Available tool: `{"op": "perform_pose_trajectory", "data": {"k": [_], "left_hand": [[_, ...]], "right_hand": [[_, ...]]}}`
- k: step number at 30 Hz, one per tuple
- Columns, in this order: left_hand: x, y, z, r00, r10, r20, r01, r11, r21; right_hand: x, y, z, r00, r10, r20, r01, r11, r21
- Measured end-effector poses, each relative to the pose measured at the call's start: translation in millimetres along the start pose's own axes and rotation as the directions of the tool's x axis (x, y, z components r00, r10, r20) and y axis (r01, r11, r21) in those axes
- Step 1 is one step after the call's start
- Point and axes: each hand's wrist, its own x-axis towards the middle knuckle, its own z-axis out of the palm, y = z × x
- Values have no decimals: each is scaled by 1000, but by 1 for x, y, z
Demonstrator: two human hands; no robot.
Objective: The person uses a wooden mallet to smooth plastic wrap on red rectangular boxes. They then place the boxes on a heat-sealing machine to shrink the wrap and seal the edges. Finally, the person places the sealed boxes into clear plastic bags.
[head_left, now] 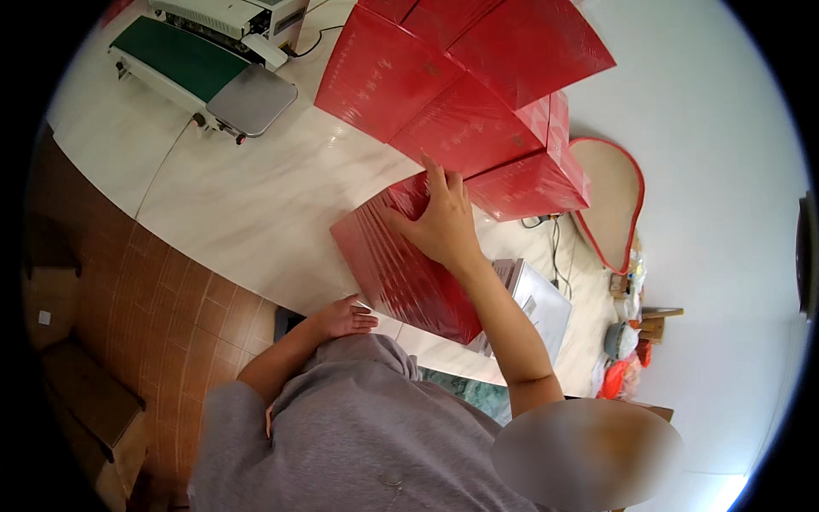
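A red box (pixel 401 264) in wrinkled clear plastic film lies at the near edge of the table, right in front of my body. My right hand (pixel 442 218) rests on its far end with thumb and fingers spread, the fingertips close to a stack of boxes behind. My left hand (pixel 345 317) is held low beside the box's near left side, palm turned partly up, fingers stretched out and holding nothing. Whether its fingertips touch the film I cannot tell. The stacked red boxes (pixel 465 128), also film-wrapped, rise just beyond my right hand.
A machine with a green conveyor belt (pixel 175 55) and a grey end plate (pixel 252 100) stands at the far left on the marble-patterned table (pixel 256 183). A silver-grey case (pixel 539 309) sits right of the box. Cartons (pixel 81 388) stand on the brown tiled floor at left.
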Motion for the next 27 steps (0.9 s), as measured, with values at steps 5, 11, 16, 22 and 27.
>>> {"op": "perform_pose_trajectory", "data": {"k": [5, 11, 16, 22, 27], "left_hand": [[18, 13, 7, 959, -10, 284, 30, 997, -65], [-2, 76, 67, 760, 522, 388, -357, 834, -421], [-58, 116, 121, 643, 672, 368, -702, 709, -67], [-58, 105, 156, 506, 842, 189, -857, 465, 222], [-79, 97, 181, 259, 942, 214, -818, 96, 568]], "right_hand": [[-36, -6, -38, 990, -20, -141, 44, 984, 170], [-161, 26, -72, 956, 61, -286, 9, 971, 237], [-218, 59, -73, 979, 197, -58, -188, 974, 128], [-220, 111, -21, 950, 228, -214, -145, 928, 343], [-216, 155, 18, 917, 196, -346, 24, 841, 541]]}}
